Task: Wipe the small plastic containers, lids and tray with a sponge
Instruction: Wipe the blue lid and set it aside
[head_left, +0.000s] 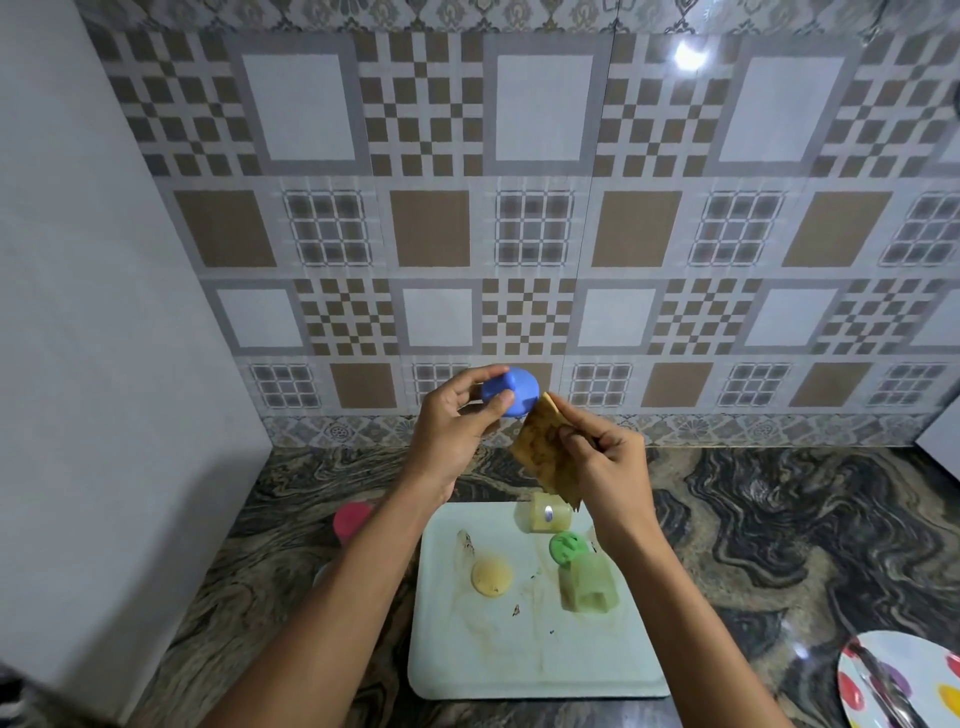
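Nearest the viewer, at 4 o'clock in the frame, a round plate (930, 660) with coloured spots sits on the countertop (779, 519), cut off by the frame edge; a blurred metal utensil (883, 686) lies across it. The countertop is polished stone with dark, swirling brown and black veining.

At 6 o'clock lies the tray (467, 660): pale, rectangular, round-cornered plastic, marked with brownish smears and a few dark crumbs. At the tray's centre-left rests a flat, round yellow lid (491, 574), soiled. At the tray's 3 o'clock a translucent greenish container (589, 584) lies on its side, with a round green lid (567, 545) touching its far end. At the tray's 12 o'clock a second translucent container (545, 513) also lies tipped over. Off the tray, at its 10 o'clock, a pink container (352, 519) stands on the stone.

Above the tray's far edge, both hands are raised. The left hand (452, 431) pinches a smooth blue lid (511, 391), thumb on the near side and fingers curled over the top. The right hand (605, 462) pinches a sponge (543, 447) between thumb and bent fingers. The sponge is thin, yellowish, heavily stained brown and ragged at its lower edge; its upper corner touches the blue lid at that lid's 4 o'clock.

Beyond, a glossy tiled wall (519, 208) shows grey, white and brown squares and chequers. At 9 o'clock stands a plain pale panel (104, 312).
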